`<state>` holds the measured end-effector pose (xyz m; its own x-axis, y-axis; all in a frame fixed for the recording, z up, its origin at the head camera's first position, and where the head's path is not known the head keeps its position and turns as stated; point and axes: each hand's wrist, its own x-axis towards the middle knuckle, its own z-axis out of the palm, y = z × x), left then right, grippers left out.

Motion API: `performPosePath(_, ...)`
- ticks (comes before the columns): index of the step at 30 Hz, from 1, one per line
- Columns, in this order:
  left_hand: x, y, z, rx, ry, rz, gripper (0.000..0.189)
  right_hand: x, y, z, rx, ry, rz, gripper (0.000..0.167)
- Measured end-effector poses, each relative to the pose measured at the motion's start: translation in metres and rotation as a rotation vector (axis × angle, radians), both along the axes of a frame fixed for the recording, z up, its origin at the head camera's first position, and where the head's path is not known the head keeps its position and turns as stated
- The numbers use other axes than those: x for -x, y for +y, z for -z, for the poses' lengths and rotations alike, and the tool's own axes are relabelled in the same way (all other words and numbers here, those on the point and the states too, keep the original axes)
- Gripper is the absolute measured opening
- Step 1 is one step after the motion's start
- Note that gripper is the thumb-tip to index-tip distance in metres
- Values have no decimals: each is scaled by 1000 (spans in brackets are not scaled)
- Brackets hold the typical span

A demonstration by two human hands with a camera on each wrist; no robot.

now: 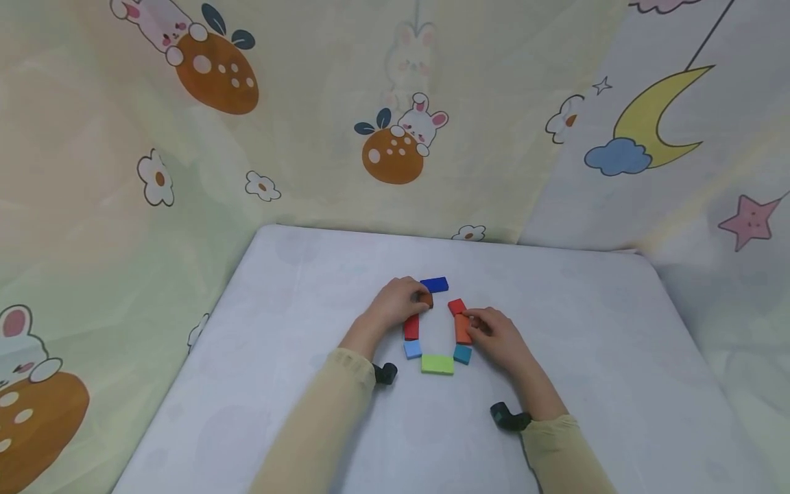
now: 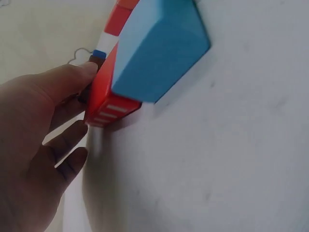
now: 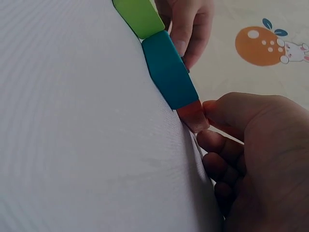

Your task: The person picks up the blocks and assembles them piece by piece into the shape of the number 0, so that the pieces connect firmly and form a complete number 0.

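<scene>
Colored blocks form a loose ring on the table. My left hand [image 1: 398, 302] pinches a brown block [image 1: 427, 299] between thumb and fingers, at the ring's upper left. A dark blue block [image 1: 435, 284] lies just beyond it, and a red block [image 1: 411, 328] sits below that hand. On the right side, the thumb and fingertips of my right hand [image 1: 496, 336] are at an orange block [image 1: 462, 329], pinching its edge in the right wrist view [image 3: 193, 116]. A small red block [image 1: 457, 306] touches the orange block's far end.
A light blue block [image 1: 412, 349], a lime green block [image 1: 437, 364] and a teal block [image 1: 462, 354] make up the near side of the ring. The white-covered table [image 1: 278, 302] meets a cartoon-printed cloth [image 1: 308, 123] at its back edge.
</scene>
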<state>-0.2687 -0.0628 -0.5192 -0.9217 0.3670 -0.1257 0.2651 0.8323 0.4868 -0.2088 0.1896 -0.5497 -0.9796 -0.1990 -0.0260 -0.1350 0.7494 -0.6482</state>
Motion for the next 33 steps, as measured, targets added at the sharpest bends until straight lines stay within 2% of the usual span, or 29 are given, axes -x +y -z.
performPosePath(4,3,-8,-2,-34,-21,13,36,0,-1,0,-7,-1,1,35)
performPosePath(9,7,-22,2,-61,-40,27,36,1,-1,0,-12,-6,1,35)
performPosePath(17,8,-33,4,-93,-105,92,35,0,1,0,-16,7,-11,35)
performPosePath(33,10,-40,12,-113,-98,138,36,0,-1,-1,-7,-7,-1,36)
